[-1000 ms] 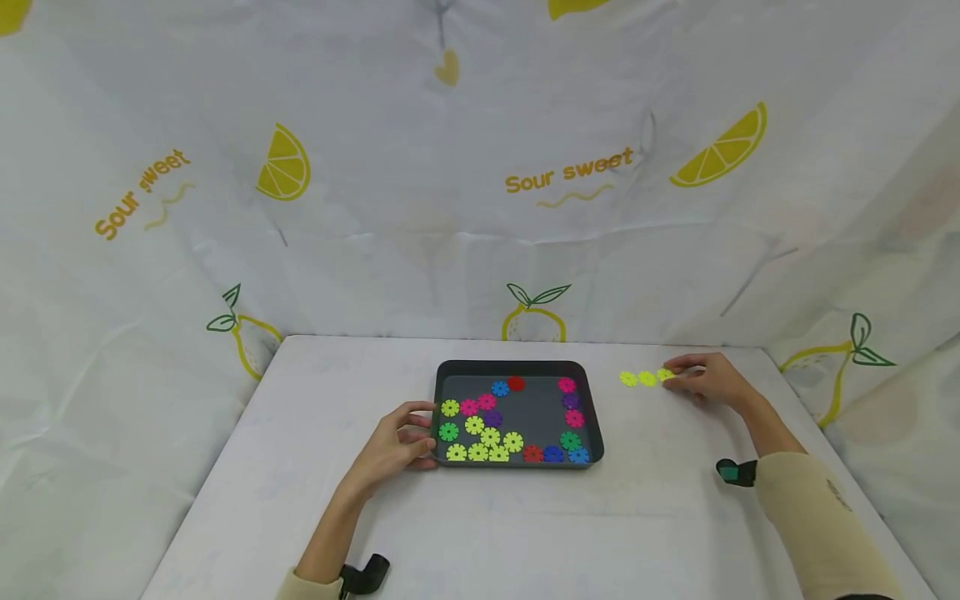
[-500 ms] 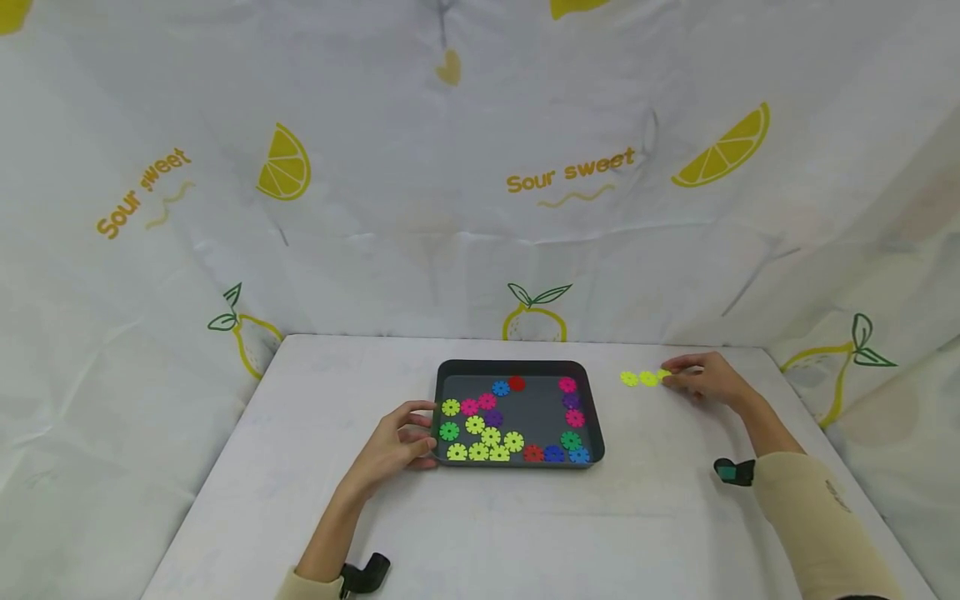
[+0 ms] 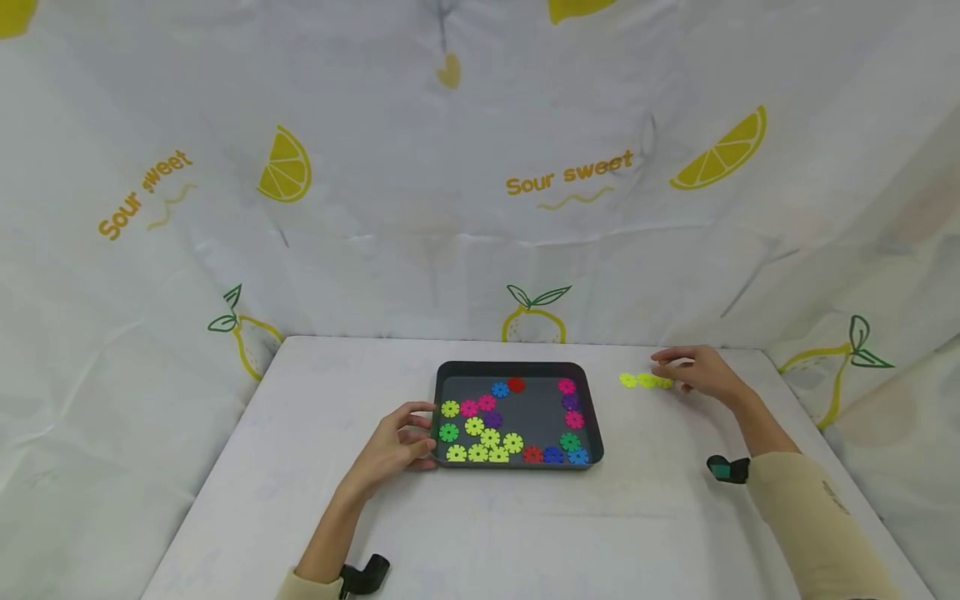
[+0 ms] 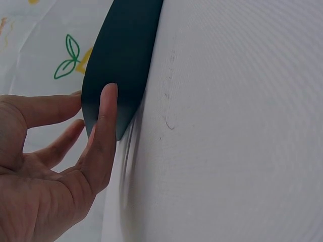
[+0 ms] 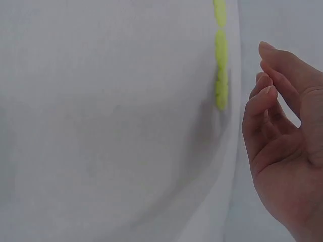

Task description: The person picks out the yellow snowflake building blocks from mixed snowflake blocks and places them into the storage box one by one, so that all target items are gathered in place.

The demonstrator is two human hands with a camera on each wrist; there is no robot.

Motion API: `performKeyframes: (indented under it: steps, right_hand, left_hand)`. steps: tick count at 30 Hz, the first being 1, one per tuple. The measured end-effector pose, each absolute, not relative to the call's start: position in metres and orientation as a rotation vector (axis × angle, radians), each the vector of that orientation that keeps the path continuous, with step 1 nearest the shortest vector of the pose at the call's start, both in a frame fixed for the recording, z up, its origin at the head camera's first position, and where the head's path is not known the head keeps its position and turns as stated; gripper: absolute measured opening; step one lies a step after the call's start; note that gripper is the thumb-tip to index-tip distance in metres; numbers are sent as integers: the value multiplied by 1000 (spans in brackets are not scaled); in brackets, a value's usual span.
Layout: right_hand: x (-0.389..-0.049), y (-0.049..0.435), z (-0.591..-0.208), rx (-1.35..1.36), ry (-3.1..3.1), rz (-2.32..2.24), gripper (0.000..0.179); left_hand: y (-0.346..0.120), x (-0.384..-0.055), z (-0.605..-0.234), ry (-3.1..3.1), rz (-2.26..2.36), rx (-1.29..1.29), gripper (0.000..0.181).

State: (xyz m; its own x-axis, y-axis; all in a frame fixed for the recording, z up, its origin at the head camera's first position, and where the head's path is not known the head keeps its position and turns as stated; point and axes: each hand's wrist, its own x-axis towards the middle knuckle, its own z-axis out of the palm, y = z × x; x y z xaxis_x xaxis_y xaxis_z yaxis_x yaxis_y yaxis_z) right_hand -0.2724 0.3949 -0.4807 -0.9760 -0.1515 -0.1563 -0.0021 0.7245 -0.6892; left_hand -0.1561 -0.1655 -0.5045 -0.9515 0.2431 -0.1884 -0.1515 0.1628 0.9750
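A dark grey rectangular tray (image 3: 517, 465) lies on the table with several flat notched plastic discs in yellow, pink, green, blue, purple and red. At its left wall my left hand (image 3: 393, 442) rests its fingertips against the outside; the left wrist view shows fairly straight fingers touching the tray's wall (image 4: 121, 50). Right of the tray, three yellow notched discs lie in a row, the leftmost yellow disc (image 3: 627, 380) nearest the tray. My right hand (image 3: 705, 371) is just above the rightmost yellow disc (image 5: 222, 93), fingers loosely bent and holding nothing.
The white table (image 3: 562, 542) extends in front and to both sides of the tray. A white cloth backdrop (image 3: 375, 250) printed with lemons hangs behind and at the sides. Each wrist wears a dark camera, such as the left wrist camera (image 3: 366, 575).
My right hand has let go of the rightmost yellow disc and moved slightly up and left. The left hand and the tray have stayed in place.
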Motion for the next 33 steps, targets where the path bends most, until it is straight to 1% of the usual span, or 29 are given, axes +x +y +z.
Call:
performKeyframes:
  steps: [7, 13, 18, 25, 33]
  right_hand:
    - [-281, 351, -455, -228, 2715, -1184, 54]
    - [-288, 312, -441, -347, 2654, -1314, 49]
    - [-290, 278, -439, -464, 2572, -1414, 43]
    - [-292, 228, -431, -650, 2472, -1438, 34]
    - [-299, 177, -431, -849, 2392, -1411, 30]
  left_hand:
    - [-165, -155, -504, 2153, 1849, 85, 63]
    - [-165, -155, -504, 2150, 1851, 83, 63]
    - [-165, -155, -504, 2150, 1850, 85, 62]
    - [-166, -156, -505, 2137, 1854, 104, 61]
    - [-166, -156, -506, 2128, 1863, 95, 62]
